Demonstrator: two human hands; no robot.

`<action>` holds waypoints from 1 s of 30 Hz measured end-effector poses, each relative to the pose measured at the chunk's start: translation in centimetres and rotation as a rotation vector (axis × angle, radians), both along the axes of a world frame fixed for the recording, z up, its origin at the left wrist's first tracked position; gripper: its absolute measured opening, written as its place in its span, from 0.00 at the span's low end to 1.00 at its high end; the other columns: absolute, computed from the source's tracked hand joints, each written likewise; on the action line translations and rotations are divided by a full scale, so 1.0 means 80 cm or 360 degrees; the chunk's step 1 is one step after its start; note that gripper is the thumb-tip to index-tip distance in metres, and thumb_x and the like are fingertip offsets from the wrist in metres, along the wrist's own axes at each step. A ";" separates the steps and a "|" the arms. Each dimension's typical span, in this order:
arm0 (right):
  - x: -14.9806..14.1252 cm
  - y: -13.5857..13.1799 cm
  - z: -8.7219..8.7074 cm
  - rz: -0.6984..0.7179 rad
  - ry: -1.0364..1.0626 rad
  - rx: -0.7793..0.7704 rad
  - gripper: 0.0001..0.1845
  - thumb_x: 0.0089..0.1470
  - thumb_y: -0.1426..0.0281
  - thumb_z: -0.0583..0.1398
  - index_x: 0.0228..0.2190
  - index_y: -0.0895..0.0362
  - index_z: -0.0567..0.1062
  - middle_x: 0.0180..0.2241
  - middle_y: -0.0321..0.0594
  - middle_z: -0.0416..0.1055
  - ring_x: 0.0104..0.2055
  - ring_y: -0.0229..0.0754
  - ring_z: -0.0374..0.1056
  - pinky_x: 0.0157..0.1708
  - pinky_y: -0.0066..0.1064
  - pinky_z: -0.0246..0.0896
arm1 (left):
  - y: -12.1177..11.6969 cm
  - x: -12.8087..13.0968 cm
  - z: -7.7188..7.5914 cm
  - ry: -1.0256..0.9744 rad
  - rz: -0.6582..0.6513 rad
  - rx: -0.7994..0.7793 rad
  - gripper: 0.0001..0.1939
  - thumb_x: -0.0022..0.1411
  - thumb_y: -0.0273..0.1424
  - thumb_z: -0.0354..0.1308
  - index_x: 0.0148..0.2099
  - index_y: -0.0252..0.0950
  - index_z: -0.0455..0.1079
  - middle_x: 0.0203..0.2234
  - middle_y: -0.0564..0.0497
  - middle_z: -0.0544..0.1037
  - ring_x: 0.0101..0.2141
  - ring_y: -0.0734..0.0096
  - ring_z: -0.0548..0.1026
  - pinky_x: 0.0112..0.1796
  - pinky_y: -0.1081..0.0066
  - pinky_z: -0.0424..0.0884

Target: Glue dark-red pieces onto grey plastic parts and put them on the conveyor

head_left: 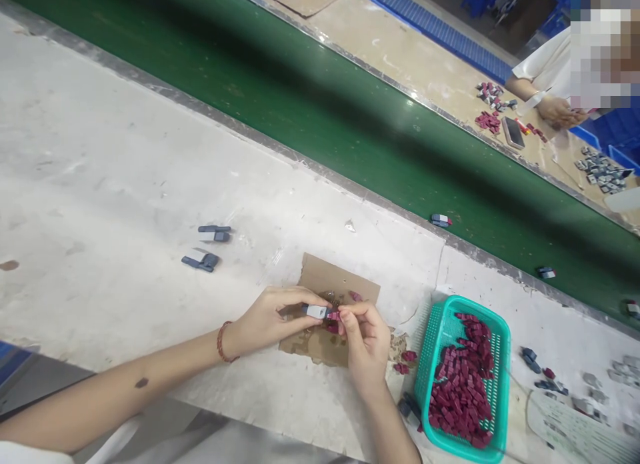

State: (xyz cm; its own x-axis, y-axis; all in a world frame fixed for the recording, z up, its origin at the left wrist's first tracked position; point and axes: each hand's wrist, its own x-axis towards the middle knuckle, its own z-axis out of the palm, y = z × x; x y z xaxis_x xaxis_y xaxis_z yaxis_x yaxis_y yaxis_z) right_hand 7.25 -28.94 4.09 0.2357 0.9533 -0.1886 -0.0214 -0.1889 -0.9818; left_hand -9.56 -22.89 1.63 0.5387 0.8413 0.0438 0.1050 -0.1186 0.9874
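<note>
My left hand (pixel 273 321) pinches a small grey and dark-blue plastic part (pixel 316 311) between thumb and fingers. At that part's right end, my right hand (pixel 367 334) grips a small maroon plastic piece (pixel 334 315), and the two pieces meet. Both hands are over a stained brown cardboard piece (pixel 310 271). One loose maroon piece (pixel 355 296) lies on the cardboard, and further maroon pieces (pixel 401 369) lie to the right of my right hand. Left of my hands, two grey and dark-blue assemblies (pixel 214 235) lie on the white table (pixel 100 184).
A teal basket (pixel 505 357) of maroon pieces stands to the right. Beyond it lie loose dark-blue parts (pixel 531 359) and grey parts (pixel 593 381). A green conveyor belt (pixel 300 111) carries several assemblies. Across it, a co-worker's hands (pixel 557 113) are near parts and a phone (pixel 513 133).
</note>
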 end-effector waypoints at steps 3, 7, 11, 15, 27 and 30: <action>-0.003 0.000 -0.002 0.0032 -0.0026 0.0015 0.14 0.59 0.60 0.59 0.27 0.56 0.73 0.19 0.32 0.66 0.21 0.35 0.61 0.22 0.26 0.58 | 0.000 0.000 0.000 0.0010 -0.0013 0.0006 0.10 0.60 0.36 0.63 0.42 0.37 0.79 0.35 0.47 0.84 0.35 0.65 0.81 0.38 0.71 0.78; -0.004 -0.001 -0.004 0.0078 -0.0112 0.0023 0.13 0.59 0.62 0.58 0.27 0.56 0.73 0.20 0.33 0.67 0.22 0.35 0.63 0.23 0.26 0.59 | -0.001 0.001 0.002 0.0003 -0.0029 -0.0007 0.09 0.61 0.35 0.63 0.41 0.36 0.79 0.34 0.46 0.84 0.33 0.66 0.81 0.34 0.73 0.77; -0.006 -0.002 -0.002 0.0150 -0.0274 0.0050 0.11 0.60 0.64 0.57 0.27 0.55 0.72 0.23 0.35 0.72 0.25 0.37 0.67 0.26 0.27 0.62 | -0.002 0.001 0.002 0.0011 -0.0031 -0.0003 0.09 0.61 0.33 0.62 0.42 0.37 0.79 0.34 0.46 0.83 0.34 0.65 0.80 0.34 0.71 0.76; -0.008 -0.001 0.005 0.0238 -0.0429 0.0092 0.10 0.60 0.67 0.57 0.27 0.55 0.72 0.28 0.39 0.77 0.30 0.39 0.71 0.32 0.30 0.65 | -0.003 0.000 0.002 0.0029 -0.0044 0.0040 0.09 0.62 0.34 0.60 0.42 0.38 0.79 0.34 0.46 0.83 0.34 0.64 0.79 0.35 0.70 0.75; -0.004 -0.003 0.001 0.0076 -0.0010 -0.0106 0.16 0.56 0.57 0.59 0.24 0.56 0.69 0.19 0.31 0.63 0.21 0.34 0.59 0.23 0.25 0.57 | -0.007 -0.002 0.010 0.0202 -0.0204 0.0309 0.09 0.65 0.30 0.54 0.44 0.38 0.75 0.31 0.48 0.81 0.30 0.67 0.77 0.34 0.73 0.71; -0.007 -0.007 0.004 0.0111 -0.0006 -0.0117 0.14 0.55 0.59 0.59 0.25 0.56 0.71 0.20 0.32 0.67 0.22 0.34 0.61 0.24 0.26 0.58 | -0.009 -0.003 0.011 0.0200 -0.0237 0.0316 0.08 0.65 0.29 0.54 0.43 0.39 0.74 0.30 0.48 0.80 0.29 0.67 0.76 0.32 0.74 0.71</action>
